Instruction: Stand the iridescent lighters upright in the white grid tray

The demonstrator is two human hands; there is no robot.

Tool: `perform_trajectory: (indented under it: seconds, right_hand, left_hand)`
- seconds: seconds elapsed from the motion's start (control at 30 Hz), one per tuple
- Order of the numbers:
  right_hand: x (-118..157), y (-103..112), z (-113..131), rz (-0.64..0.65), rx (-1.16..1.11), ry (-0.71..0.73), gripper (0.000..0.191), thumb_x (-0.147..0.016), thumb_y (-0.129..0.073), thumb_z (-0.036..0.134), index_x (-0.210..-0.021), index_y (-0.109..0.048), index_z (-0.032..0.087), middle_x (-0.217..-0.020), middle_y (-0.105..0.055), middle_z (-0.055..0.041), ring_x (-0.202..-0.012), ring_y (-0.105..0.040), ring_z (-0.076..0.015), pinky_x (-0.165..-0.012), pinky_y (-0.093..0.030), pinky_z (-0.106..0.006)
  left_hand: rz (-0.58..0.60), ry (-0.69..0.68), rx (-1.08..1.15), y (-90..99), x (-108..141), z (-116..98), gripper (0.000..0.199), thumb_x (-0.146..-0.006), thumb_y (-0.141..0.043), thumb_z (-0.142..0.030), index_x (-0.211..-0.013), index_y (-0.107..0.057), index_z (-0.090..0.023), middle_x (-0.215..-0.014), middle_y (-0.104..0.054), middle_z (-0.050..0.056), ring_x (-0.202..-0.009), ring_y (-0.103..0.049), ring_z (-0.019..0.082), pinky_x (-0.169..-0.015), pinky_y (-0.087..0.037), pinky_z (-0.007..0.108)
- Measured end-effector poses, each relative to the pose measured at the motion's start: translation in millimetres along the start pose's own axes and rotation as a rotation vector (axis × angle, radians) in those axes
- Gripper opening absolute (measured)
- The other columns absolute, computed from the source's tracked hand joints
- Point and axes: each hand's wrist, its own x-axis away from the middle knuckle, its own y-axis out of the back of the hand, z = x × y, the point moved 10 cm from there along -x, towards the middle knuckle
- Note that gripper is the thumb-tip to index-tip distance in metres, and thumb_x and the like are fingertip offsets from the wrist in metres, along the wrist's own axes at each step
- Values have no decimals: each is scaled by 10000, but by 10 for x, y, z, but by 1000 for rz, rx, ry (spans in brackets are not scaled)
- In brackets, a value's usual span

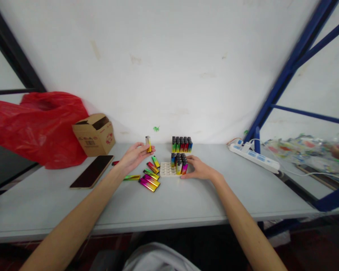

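A grey tabletop (186,205) meets a scuffed white wall (169,75). A phone (93,172), box (87,139) and red bag (53,131) crowd the left; a power strip (255,157) lies right. The left hand (134,157) pinches 1 lighter (149,145) in its fingers above the tabletop. The right hand (200,168) hides the right end of a white tray (166,174); whether its fingers clamp it, I cannot tell.

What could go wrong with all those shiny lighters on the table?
The left hand holds one lighter near its lower end, so it might slip out and drop.

The right hand is right by the upright lighters in the white tray, so a bump could jostle them.

Some loose lighters lie close to the left forearm, so it might brush them out of place.
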Motion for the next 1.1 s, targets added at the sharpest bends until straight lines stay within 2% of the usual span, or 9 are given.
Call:
perform_trajectory:
  seconds: [0.13,0.23,0.3,0.37,0.5,0.6,0.73,0.9,1.1]
  right_hand:
    - [-8,0,-7,-9,3,14,816,-686,-812,667,-1310,-650,167,-1310,-591,-166,-1215,-558,-343,-1099,-430,-505]
    - [-9,-7,-7,-4,-2,18,819,-683,-812,669,-1310,-650,168,-1314,-591,-166,-1215,-560,-343,-1097,-433,-503]
    - [-8,-8,-7,-2,-4,16,820,-685,-810,669,-1314,-647,169,-1322,-586,-166,-1223,-558,-342,-1100,-432,-499]
    - [-5,-4,-4,-3,-3,14,819,-688,-811,664,-1319,-643,169,-1329,-582,-166,-1232,-553,-340,-1108,-426,-498]
    - [-2,-3,4,5,5,7,826,-694,-815,648,-1333,-632,158,-1341,-577,-171,-1243,-546,-342,-1114,-421,-500]
    - [-4,4,19,5,7,12,819,-697,-819,637,-1328,-636,149,-1329,-588,-175,-1245,-547,-344,-1114,-424,-497]
    - [-4,13,31,-3,12,22,801,-696,-819,637,-1321,-643,168,-1327,-591,-165,-1240,-550,-339,-1109,-429,-497]
    - [1,10,15,-5,5,12,821,-695,-811,654,-1329,-637,162,-1332,-579,-171,-1241,-547,-337,-1117,-422,-497]
    - [3,2,14,-5,-12,17,833,-700,-802,664,-1351,-625,176,-1337,-575,-164,-1250,-539,-336,-1120,-416,-497]
  left_hand:
    - [192,59,-74,-266,90,136,337,-792,-767,-144,-1092,-613,-136,-922,-738,99,-889,-718,203,-862,-571,352]
    - [248,73,-165,-375,139,223,270,-790,-737,-181,-1030,-622,-135,-862,-696,66,-766,-677,170,-632,-558,268]
    - [221,81,-210,-393,157,271,217,-777,-708,-196,-958,-598,-152,-826,-675,52,-636,-613,141,-469,-461,221]
    - [214,99,-232,-434,187,320,192,-769,-680,-209,-919,-565,-171,-768,-653,33,-542,-534,116,-406,-373,200]
    - [260,126,-194,-557,257,384,170,-778,-648,-221,-915,-552,-192,-620,-534,-24,-496,-437,107,-408,-312,188]
    - [287,173,-125,-599,275,453,159,-855,-597,-333,-911,-572,-186,-591,-444,-38,-489,-378,103,-428,-311,192]
    - [311,227,-67,-614,265,540,383,-944,-445,-501,-829,-587,-164,-602,-378,-31,-504,-339,107,-449,-326,200]
    - [311,268,-56,-637,284,584,401,-954,-338,-424,-669,-480,-181,-596,-305,-35,-488,-287,107,-441,-294,198]
    - [291,302,-77,-642,296,637,325,-909,-332,-333,-642,-447,-186,-603,-271,-39,-474,-246,103,-423,-261,193]
